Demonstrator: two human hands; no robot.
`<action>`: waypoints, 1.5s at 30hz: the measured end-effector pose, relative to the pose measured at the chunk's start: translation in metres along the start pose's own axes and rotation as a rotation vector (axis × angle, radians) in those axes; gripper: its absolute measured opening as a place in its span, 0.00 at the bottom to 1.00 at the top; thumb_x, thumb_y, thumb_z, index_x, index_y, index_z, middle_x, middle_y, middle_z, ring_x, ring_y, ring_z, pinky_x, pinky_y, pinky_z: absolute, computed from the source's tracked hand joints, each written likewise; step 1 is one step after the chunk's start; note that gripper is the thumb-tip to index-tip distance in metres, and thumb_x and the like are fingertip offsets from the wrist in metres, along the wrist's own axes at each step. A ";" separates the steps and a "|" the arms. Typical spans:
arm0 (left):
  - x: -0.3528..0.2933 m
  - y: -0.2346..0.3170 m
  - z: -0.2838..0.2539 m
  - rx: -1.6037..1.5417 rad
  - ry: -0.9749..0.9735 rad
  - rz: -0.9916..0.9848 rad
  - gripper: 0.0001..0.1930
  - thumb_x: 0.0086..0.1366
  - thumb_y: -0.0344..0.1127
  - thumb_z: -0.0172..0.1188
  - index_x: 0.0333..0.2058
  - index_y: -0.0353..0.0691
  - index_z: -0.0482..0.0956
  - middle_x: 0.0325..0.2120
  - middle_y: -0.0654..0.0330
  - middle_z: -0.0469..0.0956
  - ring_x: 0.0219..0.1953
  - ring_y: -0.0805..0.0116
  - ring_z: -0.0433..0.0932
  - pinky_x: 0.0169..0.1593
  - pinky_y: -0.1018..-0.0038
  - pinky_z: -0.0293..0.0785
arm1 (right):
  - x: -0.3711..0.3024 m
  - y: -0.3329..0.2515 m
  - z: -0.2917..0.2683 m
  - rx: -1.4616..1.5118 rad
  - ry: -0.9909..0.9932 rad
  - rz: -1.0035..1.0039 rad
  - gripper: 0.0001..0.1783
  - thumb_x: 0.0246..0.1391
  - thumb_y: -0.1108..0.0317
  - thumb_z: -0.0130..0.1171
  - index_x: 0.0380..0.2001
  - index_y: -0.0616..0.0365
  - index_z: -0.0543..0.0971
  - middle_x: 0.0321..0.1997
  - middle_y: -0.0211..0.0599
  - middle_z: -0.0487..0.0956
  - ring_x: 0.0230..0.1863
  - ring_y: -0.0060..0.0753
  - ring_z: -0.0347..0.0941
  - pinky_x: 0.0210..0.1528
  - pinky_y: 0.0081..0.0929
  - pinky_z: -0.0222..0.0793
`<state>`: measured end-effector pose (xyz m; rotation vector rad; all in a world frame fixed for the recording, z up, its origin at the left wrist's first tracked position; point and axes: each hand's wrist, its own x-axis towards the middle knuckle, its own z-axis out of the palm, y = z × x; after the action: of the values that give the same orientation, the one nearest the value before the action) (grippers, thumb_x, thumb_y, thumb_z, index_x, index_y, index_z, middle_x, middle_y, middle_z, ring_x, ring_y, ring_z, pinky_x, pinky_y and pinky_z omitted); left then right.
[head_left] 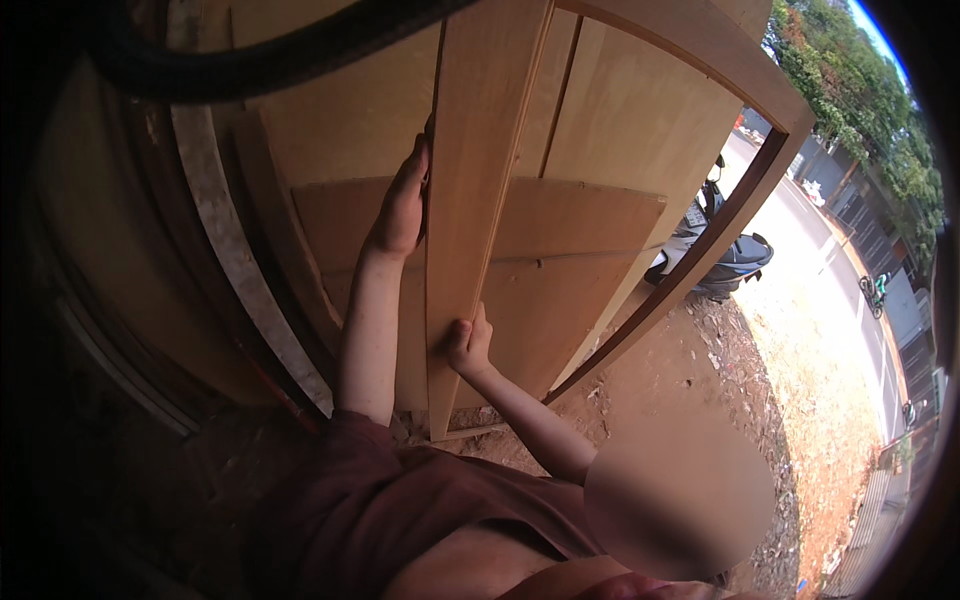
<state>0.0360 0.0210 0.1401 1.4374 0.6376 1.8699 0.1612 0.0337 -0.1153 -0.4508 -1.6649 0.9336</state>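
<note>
A wooden frame (480, 160) was held upright before the body, with the broad face of its near upright (458, 270) turned to view and its far upright (725, 220) set off to the right. The left hand (405, 200) was laid along the left edge of the near upright, its fingers pointed upward; the fingertips were hidden by the wood, so how far they were curled could not be told. The right hand (468, 348) was placed lower, clamped on the right edge of the same upright. Both forearms were bare, and a maroon shirt (330, 490) was worn.

Behind the frame, pale panels (620, 110) were stood on end, and a brown board (575, 215) was leaned before them, crossed by a thin line (590, 258). To the left, a mottled strip (215, 180) was stood among other long pieces. A thick black band (230, 70) was seen across the top left. A motorbike (745, 255), partly covered by the far upright, was parked on leaf-strewn ground (660, 360). Farther off, a road (845, 270) and trees (850, 90) were seen.
</note>
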 end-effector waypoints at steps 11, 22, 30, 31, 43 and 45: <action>-0.101 -0.043 -0.052 -0.034 0.158 -0.195 0.39 0.77 0.65 0.37 0.67 0.33 0.66 0.60 0.53 0.74 0.66 0.62 0.69 0.70 0.62 0.60 | 0.016 0.014 0.036 -0.080 0.118 -0.081 0.38 0.71 0.35 0.37 0.46 0.66 0.73 0.24 0.49 0.78 0.25 0.55 0.81 0.25 0.41 0.72; 0.101 0.031 -0.009 1.386 0.383 0.760 0.41 0.73 0.47 0.56 0.73 0.27 0.51 0.68 0.41 0.61 0.71 0.47 0.61 0.74 0.56 0.58 | 0.051 0.032 0.053 -0.208 0.199 -0.031 0.37 0.72 0.36 0.35 0.48 0.65 0.73 0.24 0.45 0.79 0.26 0.47 0.82 0.27 0.36 0.73; 0.194 0.081 -0.002 1.756 0.506 1.091 0.39 0.72 0.50 0.54 0.71 0.27 0.57 0.75 0.46 0.54 0.78 0.54 0.49 0.79 0.53 0.40 | 0.053 0.041 0.060 -0.209 0.165 0.050 0.35 0.73 0.38 0.36 0.47 0.64 0.73 0.25 0.49 0.80 0.28 0.53 0.83 0.29 0.40 0.74; 0.200 0.083 -0.001 1.797 0.485 1.077 0.39 0.72 0.51 0.54 0.71 0.27 0.58 0.74 0.46 0.55 0.78 0.54 0.49 0.79 0.54 0.40 | 0.054 0.043 0.061 -0.225 0.182 0.045 0.34 0.73 0.39 0.36 0.46 0.63 0.73 0.25 0.49 0.80 0.28 0.54 0.82 0.29 0.41 0.74; 0.146 0.006 -0.040 2.028 0.159 0.773 0.39 0.69 0.56 0.54 0.71 0.36 0.62 0.74 0.49 0.58 0.76 0.54 0.54 0.78 0.55 0.43 | 0.078 0.061 0.078 -0.208 0.159 0.046 0.29 0.74 0.45 0.38 0.43 0.64 0.71 0.22 0.50 0.77 0.25 0.59 0.79 0.27 0.45 0.71; 0.125 -0.015 -0.052 2.028 0.150 0.793 0.40 0.72 0.56 0.52 0.73 0.37 0.58 0.72 0.50 0.62 0.75 0.58 0.58 0.77 0.58 0.47 | 0.082 0.065 0.080 -0.211 0.140 0.048 0.27 0.74 0.46 0.38 0.41 0.64 0.70 0.21 0.51 0.76 0.24 0.61 0.78 0.26 0.46 0.70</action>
<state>-0.0301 0.1269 0.1938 2.9292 2.8095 1.4008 0.0497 0.1043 -0.1188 -0.6862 -1.6365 0.7461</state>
